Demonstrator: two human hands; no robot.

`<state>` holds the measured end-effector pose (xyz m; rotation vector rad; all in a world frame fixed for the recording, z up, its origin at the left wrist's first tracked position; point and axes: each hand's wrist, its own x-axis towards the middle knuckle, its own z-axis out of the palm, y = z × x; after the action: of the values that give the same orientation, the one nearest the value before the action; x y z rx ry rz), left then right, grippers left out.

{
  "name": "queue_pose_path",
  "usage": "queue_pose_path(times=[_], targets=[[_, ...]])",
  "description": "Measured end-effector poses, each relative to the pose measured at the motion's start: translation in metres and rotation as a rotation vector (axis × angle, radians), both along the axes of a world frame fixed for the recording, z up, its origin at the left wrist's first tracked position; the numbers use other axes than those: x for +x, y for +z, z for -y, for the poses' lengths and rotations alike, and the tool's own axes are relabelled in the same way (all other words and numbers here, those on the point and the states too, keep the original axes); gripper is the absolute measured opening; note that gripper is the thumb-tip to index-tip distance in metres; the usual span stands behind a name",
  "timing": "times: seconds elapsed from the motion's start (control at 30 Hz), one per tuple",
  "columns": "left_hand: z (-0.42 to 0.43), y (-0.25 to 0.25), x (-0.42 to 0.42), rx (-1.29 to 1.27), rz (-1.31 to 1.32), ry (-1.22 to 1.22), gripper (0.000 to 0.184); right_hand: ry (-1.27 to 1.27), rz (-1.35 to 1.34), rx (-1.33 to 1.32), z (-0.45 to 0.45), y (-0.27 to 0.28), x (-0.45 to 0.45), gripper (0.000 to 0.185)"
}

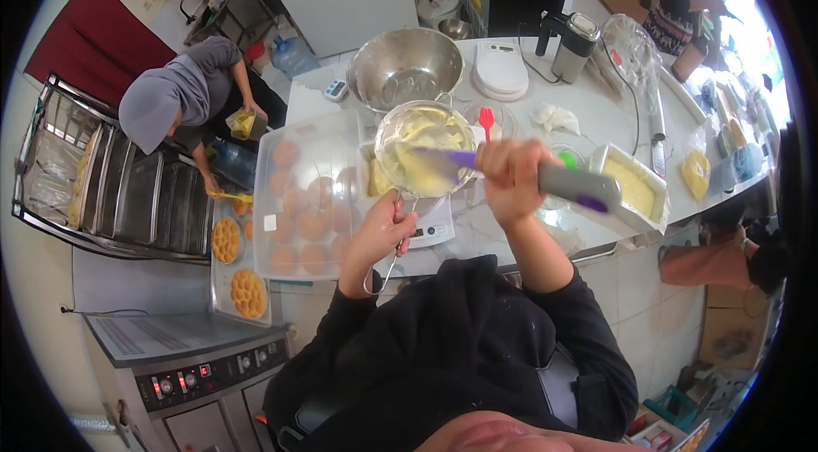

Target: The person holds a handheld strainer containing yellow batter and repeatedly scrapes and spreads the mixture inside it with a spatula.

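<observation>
My left hand (382, 232) is closed around the wire handle of a round metal strainer (381, 138). Pale yellow, creamy mixture (423, 130) lies in the strainer. My right hand (514, 182) grips the thick grey handle of a purple spatula (573, 188). Its blade, blurred by motion, reaches into the mixture. Below the strainer, a container with yellow content (380, 178) is partly hidden. A digital scale (436, 229) shows at the table's near edge, beside my left hand.
A translucent lidded box (271, 184) of round baked goods stands left. Behind the strainer are a large steel bowl (407, 56) and white scale (501, 69). A lined rectangular pan (658, 209) of batter sits right. Another person (192, 86) works by the racks at left.
</observation>
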<state>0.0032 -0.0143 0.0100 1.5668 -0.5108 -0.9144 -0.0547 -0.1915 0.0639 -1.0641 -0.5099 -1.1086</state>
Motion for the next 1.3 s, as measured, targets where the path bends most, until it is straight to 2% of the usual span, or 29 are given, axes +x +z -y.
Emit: queue_pose_path(times=[0.07,0.1,0.2,0.23,0.33,0.37,0.47,0.5,0.57,0.67,0.73,0.77,0.87,0.93,1.03,1.1,1.2,1.3], targets=[[0.001,0.001,0.002,0.0,0.016,0.035,0.019,0.141,0.141,-0.135,-0.008,0.001,-0.01,0.037],[0.001,0.003,0.004,0.01,0.037,0.059,0.019,0.15,0.126,-0.284,-0.012,0.01,-0.014,0.038],[-0.005,0.002,0.007,0.002,0.017,0.057,0.019,0.027,0.056,-0.434,0.0,-0.003,0.004,0.038],[-0.005,0.002,0.008,-0.012,0.001,0.042,0.019,-0.068,0.099,-0.327,0.003,-0.004,0.015,0.038],[-0.006,0.005,0.008,-0.018,0.008,0.025,0.02,-0.032,0.11,-0.309,0.005,0.013,0.005,0.037],[-0.004,0.006,0.009,-0.015,0.033,0.031,0.02,0.205,0.075,-0.281,0.004,0.022,-0.005,0.024],[-0.005,0.006,0.009,0.005,0.057,0.045,0.02,0.093,-0.098,-0.229,-0.005,0.014,-0.002,0.024],[-0.006,0.004,0.009,0.009,0.043,0.042,0.021,-0.073,-0.306,-0.321,0.004,0.004,-0.001,0.025],[-0.007,-0.002,0.008,0.005,0.01,0.028,0.021,-0.14,-0.443,-0.341,0.019,0.006,0.001,0.026],[-0.005,-0.007,0.012,0.002,-0.007,0.002,0.02,-0.015,-0.235,-0.183,0.006,0.017,0.003,0.035],[-0.003,-0.005,0.01,0.019,0.016,0.01,0.02,0.208,-0.206,-0.004,-0.003,0.03,-0.006,0.034],[-0.004,-0.003,0.009,0.041,0.032,0.021,0.02,0.166,-0.212,-0.042,-0.004,0.023,0.001,0.033],[-0.007,0.002,0.009,0.084,0.046,0.049,0.02,0.077,-0.314,0.058,0.003,0.007,0.024,0.032],[-0.01,0.002,0.011,0.104,0.028,0.054,0.02,0.048,-0.302,0.197,0.005,0.021,0.026,0.033],[-0.009,0.004,0.014,0.089,0.071,0.077,0.021,0.1,-0.179,0.231,-0.017,0.047,0.012,0.035],[-0.006,0.02,0.01,0.098,0.092,0.106,0.022,0.081,-0.202,0.062,-0.02,0.04,0.02,0.036],[-0.016,0.023,0.012,0.1,0.082,0.136,0.021,-0.206,-0.241,-0.14,-0.011,0.043,0.037,0.038],[-0.023,0.027,0.01,0.067,0.073,0.177,0.019,-0.171,-0.187,-0.1,0.001,0.058,0.025,0.039]])
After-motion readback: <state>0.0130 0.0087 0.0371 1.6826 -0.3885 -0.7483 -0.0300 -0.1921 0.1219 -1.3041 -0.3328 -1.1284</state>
